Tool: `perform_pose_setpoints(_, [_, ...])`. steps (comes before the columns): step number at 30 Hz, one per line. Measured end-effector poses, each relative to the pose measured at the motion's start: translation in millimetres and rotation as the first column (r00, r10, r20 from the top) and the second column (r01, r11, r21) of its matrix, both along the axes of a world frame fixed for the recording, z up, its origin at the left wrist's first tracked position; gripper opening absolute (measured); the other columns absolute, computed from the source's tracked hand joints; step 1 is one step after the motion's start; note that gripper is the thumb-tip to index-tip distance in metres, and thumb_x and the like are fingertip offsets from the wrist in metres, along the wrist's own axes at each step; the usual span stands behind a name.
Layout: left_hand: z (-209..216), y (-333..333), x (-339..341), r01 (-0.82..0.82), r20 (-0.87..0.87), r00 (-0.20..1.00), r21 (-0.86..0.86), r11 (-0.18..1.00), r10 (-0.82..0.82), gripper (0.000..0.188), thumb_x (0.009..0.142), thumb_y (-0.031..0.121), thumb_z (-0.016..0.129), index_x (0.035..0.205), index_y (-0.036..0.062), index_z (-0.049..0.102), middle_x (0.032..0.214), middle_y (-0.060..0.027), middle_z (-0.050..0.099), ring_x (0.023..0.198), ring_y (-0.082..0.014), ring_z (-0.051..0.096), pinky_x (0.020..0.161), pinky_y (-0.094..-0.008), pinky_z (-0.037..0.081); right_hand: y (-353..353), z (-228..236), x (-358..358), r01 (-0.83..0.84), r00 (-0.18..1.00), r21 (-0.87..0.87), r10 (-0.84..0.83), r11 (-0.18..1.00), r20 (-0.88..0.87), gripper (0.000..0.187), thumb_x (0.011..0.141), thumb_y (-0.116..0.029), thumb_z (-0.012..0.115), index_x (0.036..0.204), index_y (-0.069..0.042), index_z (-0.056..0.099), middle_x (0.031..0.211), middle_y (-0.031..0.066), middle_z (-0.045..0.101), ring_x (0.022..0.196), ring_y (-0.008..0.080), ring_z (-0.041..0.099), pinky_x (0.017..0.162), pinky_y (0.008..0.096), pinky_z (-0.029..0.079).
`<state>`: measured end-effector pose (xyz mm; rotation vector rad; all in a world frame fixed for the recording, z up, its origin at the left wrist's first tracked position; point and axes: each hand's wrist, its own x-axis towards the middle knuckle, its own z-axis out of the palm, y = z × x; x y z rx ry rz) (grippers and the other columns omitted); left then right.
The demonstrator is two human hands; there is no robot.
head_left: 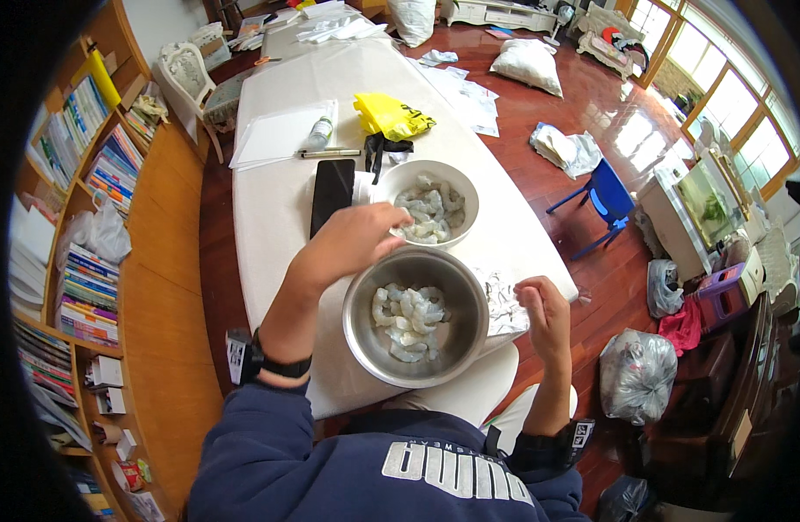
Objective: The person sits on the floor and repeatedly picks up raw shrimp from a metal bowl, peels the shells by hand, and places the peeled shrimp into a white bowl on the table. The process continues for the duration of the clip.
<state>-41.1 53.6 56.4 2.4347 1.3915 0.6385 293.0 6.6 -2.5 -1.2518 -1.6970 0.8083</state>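
Just above the centre of the frame, the left grip hangs over the near rim of a white bowl, its fingers bent; I cannot tell whether anything is pinched between them. Right of centre, the right grip is raised with fingers partly curled, and whether it holds something is hidden too.

Between the 2 hands, at the centre, a steel bowl carries a small heap of peeled shrimp, grey and translucent. More shrimp lie in the white bowl, just above it in the frame. Near the right hand, a pale, dark-streaked heap sits beside the steel bowl; its make-up is too small to read.

Left of the white bowl, a black phone leans on a white container. Higher up, the table bears a yellow bag, a pen, a clear bottle and white papers.

Farther out, a bookshelf fills the left edge. On the red-brown floor, a blue chair stands at the right and a white sack lies at the upper right.
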Motion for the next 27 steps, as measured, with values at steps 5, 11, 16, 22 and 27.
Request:
perform_pose_setpoints(5, [-27.5, 72.8, 14.3, 0.014, -0.2, 0.98, -0.009, 1.0, -0.016, 0.029, 0.087, 0.02, 0.071, 0.112, 0.0067, 0.068, 0.106, -0.0145, 0.069, 0.099, -0.0325, 0.067, 0.086, -0.0404, 0.053, -10.8, -5.2, -5.1, -0.032, 0.961, 0.065, 0.049, 0.997, -0.272, 0.038, 0.108, -0.029, 0.049, 0.097, 0.004, 0.065, 0.086, 0.0069, 0.065, 0.077, 0.0132, 0.059, 0.073, 0.0265, 0.049])
perform_pose_setpoints(11, [-61.9, 123.6, 53.8, -0.081, -0.462, 0.886, -0.046, 0.996, 0.05, 0.031, 0.082, 0.027, 0.077, 0.098, 0.0015, 0.072, 0.107, -0.0171, 0.069, 0.099, -0.0343, 0.068, 0.084, -0.0422, 0.056, -20.6, -8.1, -4.6, 0.008, 0.963, 0.047, 0.005, 0.999, -0.27, 0.034, 0.107, -0.025, 0.052, 0.096, 0.004, 0.065, 0.087, 0.0066, 0.065, 0.078, 0.012, 0.058, 0.073, 0.0257, 0.048])
perform_pose_setpoints(16, [-69.7, 128.6, 64.8, -0.172, -0.364, 0.914, 0.045, 0.984, 0.177, 0.034, 0.08, 0.029, 0.078, 0.091, -0.003, 0.074, 0.101, -0.023, 0.07, 0.099, -0.0375, 0.068, 0.085, -0.0448, 0.056, -22.1, -8.6, -6.5, 0.018, 0.958, 0.03, -0.009, 0.999, -0.285, 0.028, 0.106, -0.02, 0.054, 0.096, 0.004, 0.065, 0.087, 0.0062, 0.065, 0.078, 0.0116, 0.058, 0.072, 0.0253, 0.048])
perform_pose_setpoints(22, [-66.7, 135.3, 63.1, -0.264, -0.225, 0.944, -0.068, 0.962, 0.243, 0.049, 0.08, 0.02, 0.077, 0.115, -0.0075, 0.057, 0.105, -0.031, 0.066, 0.101, -0.0427, 0.067, 0.086, -0.0476, 0.056, -22.5, -9.8, -11.1, 0.009, 0.975, 0.039, 0.0, 0.999, -0.224, 0.025, 0.105, -0.019, 0.056, 0.097, 0.003, 0.065, 0.085, 0.0053, 0.065, 0.077, 0.0116, 0.058, 0.071, 0.0251, 0.048])
perform_pose_setpoints(27, [-65.8, 127.1, 68.6, -0.154, -0.279, 0.949, -0.003, 0.988, 0.147, 0.043, 0.088, 0.004, 0.057, 0.13, 0.0009, 0.048, 0.104, -0.0275, 0.066, 0.101, -0.0415, 0.066, 0.086, -0.0485, 0.054, -25.2, -11.5, -8.8, 0.023, 0.978, 0.034, -0.015, 0.999, -0.208, 0.025, 0.104, -0.019, 0.056, 0.097, 0.003, 0.064, 0.085, 0.0061, 0.065, 0.076, 0.012, 0.059, 0.071, 0.0254, 0.049])
